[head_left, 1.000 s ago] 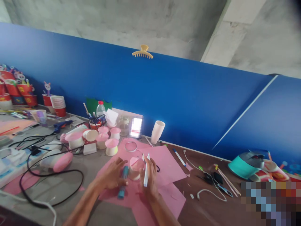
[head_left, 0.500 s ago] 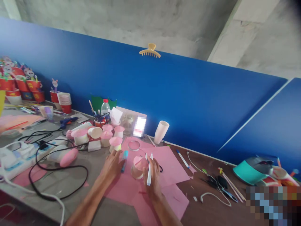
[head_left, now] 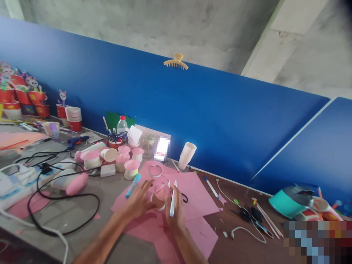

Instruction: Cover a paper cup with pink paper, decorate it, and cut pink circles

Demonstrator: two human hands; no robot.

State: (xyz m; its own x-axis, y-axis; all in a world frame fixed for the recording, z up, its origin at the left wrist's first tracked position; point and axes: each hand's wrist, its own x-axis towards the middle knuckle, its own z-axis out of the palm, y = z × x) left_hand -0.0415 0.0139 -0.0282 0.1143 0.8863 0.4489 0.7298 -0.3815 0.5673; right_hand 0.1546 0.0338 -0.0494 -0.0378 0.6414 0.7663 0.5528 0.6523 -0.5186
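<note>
A small paper cup with a pink paper top point(head_left: 161, 192) stands on pink sheets point(head_left: 202, 194) between my hands. My left hand point(head_left: 141, 200) is at the cup's left side, fingers spread around it; whether they touch it is unclear. In my right hand point(head_left: 176, 209) a white marker with a blue end point(head_left: 172, 201) is held upright, and the fingers are close against the cup's right side. A light-blue tube point(head_left: 133, 186) lies left of the cup. Behind it are several more cups with pink tops point(head_left: 132, 165). A clear ring, perhaps a tape roll point(head_left: 155, 171), lies on the paper.
Black cables point(head_left: 97, 205) and a white power strip point(head_left: 16, 194) spread across the left. A tall white cup point(head_left: 187, 156) stands by the blue partition point(head_left: 220, 121). At right are a capped marker point(head_left: 211, 187), scissors point(head_left: 262, 229) and a teal container point(head_left: 287, 201).
My left hand has let go of the light-blue tube, which now lies further left, and has moved right to the cup. My right hand still holds the marker beside the cup.
</note>
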